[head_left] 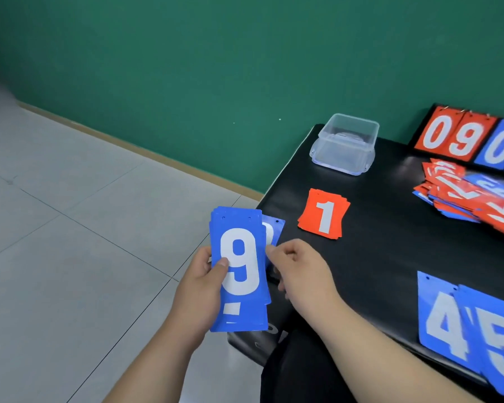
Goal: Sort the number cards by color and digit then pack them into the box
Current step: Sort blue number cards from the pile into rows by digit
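Left hand [200,289] around blue stack [239,271], right hand [300,269] beside.

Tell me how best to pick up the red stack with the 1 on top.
Come from above and pinch the red 1 stack across its two long side edges. It lies flat on the black table, slightly fanned, with both sides free, so a squeeze should square it.

The blue stack [239,269] hid most of the digit on the blue card [275,228] behind it. The scoreboard [463,138] and the blurred mixed pile [472,196] ran off the right edge, as did the 5 card [498,344] lower down.
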